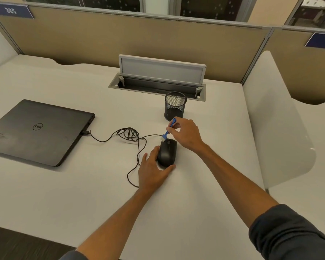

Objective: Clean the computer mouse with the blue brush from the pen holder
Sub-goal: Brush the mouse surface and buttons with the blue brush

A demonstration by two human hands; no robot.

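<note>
A black wired computer mouse (167, 152) lies on the white desk (83, 194), right of centre. My left hand (152, 169) cups its near end, thumb on one side and fingers on the other. My right hand (186, 133) pinches the small blue brush (168, 130), held slanted with its pale bristles touching the mouse's far end by the scroll wheel. The black mesh pen holder (174, 106) stands just behind my right hand and looks empty.
A closed dark laptop (39, 132) lies at the left, with the mouse cable (131, 139) looping from it to the mouse. A cable hatch (158, 79) stands with its lid raised behind the pen holder. White dividers (276, 119) flank the desk.
</note>
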